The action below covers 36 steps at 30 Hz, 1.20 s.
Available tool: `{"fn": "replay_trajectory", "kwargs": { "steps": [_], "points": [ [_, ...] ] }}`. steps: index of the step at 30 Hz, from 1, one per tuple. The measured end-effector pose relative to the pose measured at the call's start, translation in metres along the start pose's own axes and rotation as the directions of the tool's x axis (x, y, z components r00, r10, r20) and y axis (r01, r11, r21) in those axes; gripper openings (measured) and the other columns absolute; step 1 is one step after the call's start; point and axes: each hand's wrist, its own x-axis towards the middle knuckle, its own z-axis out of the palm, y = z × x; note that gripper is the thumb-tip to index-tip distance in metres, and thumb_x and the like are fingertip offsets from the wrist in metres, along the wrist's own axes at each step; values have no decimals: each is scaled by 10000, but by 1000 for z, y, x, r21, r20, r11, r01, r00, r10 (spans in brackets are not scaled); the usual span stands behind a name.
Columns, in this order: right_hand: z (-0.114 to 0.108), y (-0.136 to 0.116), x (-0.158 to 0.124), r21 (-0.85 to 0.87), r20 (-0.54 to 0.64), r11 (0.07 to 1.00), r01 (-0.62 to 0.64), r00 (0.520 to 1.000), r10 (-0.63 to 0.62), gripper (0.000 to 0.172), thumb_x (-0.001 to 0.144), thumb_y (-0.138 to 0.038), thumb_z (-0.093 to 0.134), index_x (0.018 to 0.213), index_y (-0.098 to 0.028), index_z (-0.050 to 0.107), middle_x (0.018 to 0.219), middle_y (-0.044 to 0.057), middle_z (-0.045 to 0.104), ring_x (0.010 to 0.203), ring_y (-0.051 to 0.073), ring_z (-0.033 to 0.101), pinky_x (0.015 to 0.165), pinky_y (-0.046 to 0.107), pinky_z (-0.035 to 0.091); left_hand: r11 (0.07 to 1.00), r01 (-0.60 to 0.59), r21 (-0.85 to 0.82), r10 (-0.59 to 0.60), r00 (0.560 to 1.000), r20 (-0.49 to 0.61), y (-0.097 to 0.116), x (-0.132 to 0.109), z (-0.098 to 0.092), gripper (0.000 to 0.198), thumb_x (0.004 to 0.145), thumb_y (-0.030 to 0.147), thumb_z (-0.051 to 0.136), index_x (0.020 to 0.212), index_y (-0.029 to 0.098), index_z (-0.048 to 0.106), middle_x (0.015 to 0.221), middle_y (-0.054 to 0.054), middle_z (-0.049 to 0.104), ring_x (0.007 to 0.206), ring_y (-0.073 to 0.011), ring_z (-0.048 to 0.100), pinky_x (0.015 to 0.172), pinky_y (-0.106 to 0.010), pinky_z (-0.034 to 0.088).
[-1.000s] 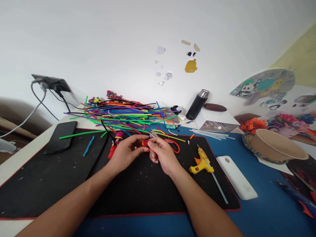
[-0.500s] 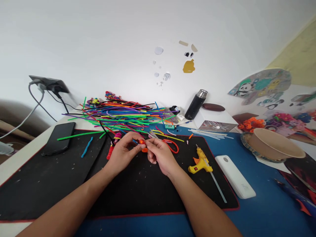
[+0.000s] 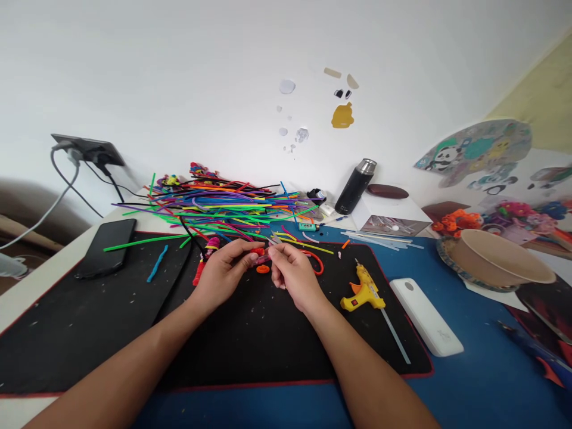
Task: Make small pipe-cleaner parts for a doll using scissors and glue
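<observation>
My left hand (image 3: 227,267) is closed, its thumb and fingertips pinching a small red pipe cleaner piece (image 3: 257,252). Close beside it, my right hand (image 3: 292,271) is closed too, its thumb pressed against the fingers. A thin pinkish strip (image 3: 263,259) shows between the two hands; fingers hide its ends. Just below the fingertips lies a small orange coil (image 3: 263,269) on the black mat (image 3: 250,339). Scissors with red handles (image 3: 319,263) lie partly behind my right hand. Left of my left hand is a small pipe cleaner doll (image 3: 211,247) in pink and red.
Many coloured pipe cleaners (image 3: 223,205) are heaped along the wall. A yellow glue gun (image 3: 364,292) and a white power bank (image 3: 426,319) lie to the right. A black phone (image 3: 107,247) and a blue twisted pipe cleaner (image 3: 157,264) are at left; a black flask (image 3: 355,187) stands behind.
My hands have drawn slightly apart, and the pinkish strip now shows between them. The orange coil below is seen more fully.
</observation>
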Motion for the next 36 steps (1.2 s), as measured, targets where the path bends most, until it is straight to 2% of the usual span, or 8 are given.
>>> {"fn": "replay_trajectory", "kwargs": {
  "steps": [5,10,13,19,27,36],
  "points": [
    [1,4,-1,-157,54,984,85,996,-77,310,921,-507,658,937,-198,636,543,-81,537,419,91,470,427,214,356,989,114,-97,-106,991,83,-3,-3,2,417,929,471,708,1255,213,734,1146,-93,778,933,-235,728,813,-333,594],
    [0,5,-2,-230,49,966,119,993,-111,256,950,-448,620,934,-193,646,522,-87,518,418,93,467,441,220,359,954,181,-239,-162,982,98,4,0,2,454,889,499,749,1206,174,740,907,-69,762,761,-198,684,668,-291,562],
    [0,3,-3,-230,29,965,128,992,-124,258,956,-449,614,943,-193,646,502,-90,510,414,96,460,447,224,354,922,222,-317,-189,973,133,10,3,1,458,870,510,769,1164,160,741,809,-49,734,719,-189,664,639,-285,548],
    [-1,8,-1,-249,18,960,127,992,-127,225,961,-424,611,968,-201,643,528,-85,520,421,107,481,442,225,371,918,247,-310,-214,967,138,13,4,2,394,811,515,826,984,170,748,803,-40,736,697,-171,646,635,-277,535],
    [-2,14,-2,-450,31,871,195,979,-203,172,981,-372,588,974,-219,667,571,-64,567,439,122,505,479,246,375,916,262,-303,-233,964,129,14,5,3,414,766,542,850,897,163,746,776,-38,722,640,-151,610,587,-265,515],
    [0,13,-3,-517,48,818,252,963,-267,117,961,-293,586,906,-218,656,661,-34,642,555,141,554,533,253,358,926,273,-262,-253,961,107,12,2,3,394,741,524,861,836,166,726,738,-34,723,586,-139,600,569,-263,501]
  ]
}}
